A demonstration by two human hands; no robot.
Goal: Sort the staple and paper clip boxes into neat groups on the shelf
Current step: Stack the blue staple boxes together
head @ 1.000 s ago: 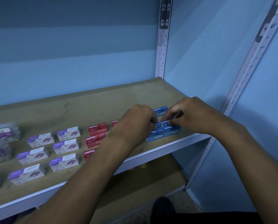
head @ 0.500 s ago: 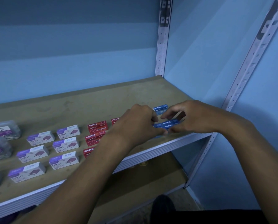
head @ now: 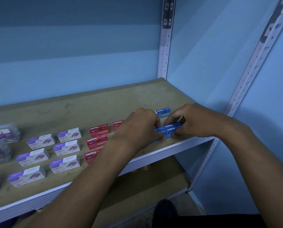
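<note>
On the wooden shelf [head: 91, 109] my left hand [head: 142, 129] and my right hand [head: 195, 120] pinch a small cluster of blue staple boxes [head: 169, 130] from either side, near the shelf's front right edge. One more blue staple box [head: 163, 112] lies just behind them, untouched. Red staple boxes [head: 98, 131] stand in columns to the left, partly hidden by my left forearm. Farther left are several white-and-purple staple boxes [head: 66, 148] in two columns. Clear paper clip boxes [head: 3, 133] sit at the far left edge.
The metal front rim [head: 178, 148] of the shelf runs below my hands. White perforated uprights stand at the back right corner [head: 165, 46] and the front right [head: 252, 63]. A lower wooden shelf [head: 145, 183] lies underneath. Blue walls close off the back and right.
Both hands have closed in on the blue staple boxes and pressed them tighter together; the cluster looks more compact and sits slightly nearer the front edge than a second ago.
</note>
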